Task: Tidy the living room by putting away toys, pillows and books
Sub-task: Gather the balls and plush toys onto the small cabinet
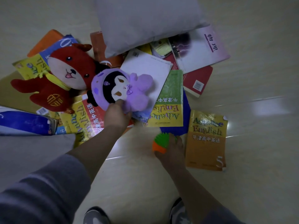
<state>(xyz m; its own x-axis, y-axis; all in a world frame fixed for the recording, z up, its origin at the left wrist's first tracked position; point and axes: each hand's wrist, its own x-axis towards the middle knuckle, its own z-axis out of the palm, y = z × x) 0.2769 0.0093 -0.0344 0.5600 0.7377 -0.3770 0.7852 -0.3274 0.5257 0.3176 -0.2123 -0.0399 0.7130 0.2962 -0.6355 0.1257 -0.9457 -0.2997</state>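
Pale glossy floor [242,191], dim light, view straight down; some motion blur.

Purple plush doll [129,89]: lies on top of the scattered books, near the middle of the heap. Left hand [117,115] grips it at its lower edge, thumb pressed on the doll's pale face, the other fingers tucked under its body.

Spiky toy ball [160,143], green and orange: on the floor at the near edge of the heap. Right hand [171,152] is curled round it, thumb on the orange side, fingertips over the green side.

Red plush animal [64,75] with a yellow scarf: just left of the purple doll, touching it, lying across several books.

Books:
- white-covered book [145,68] under the doll's right side
- green and yellow "Advance with English" book [169,102] beside that
- blue book [184,123] beneath it, next to the ball
- orange "English" book marked 5 [205,139] flat on the floor, just right of the right hand
- red book [197,80] and pink and white book [200,47] at the far right of the heap

Grey pillow [145,21]: far side, resting on the books' far edges.

Grey sleeve [40,191] on the left arm. Two shoes [95,215] at the bottom edge.
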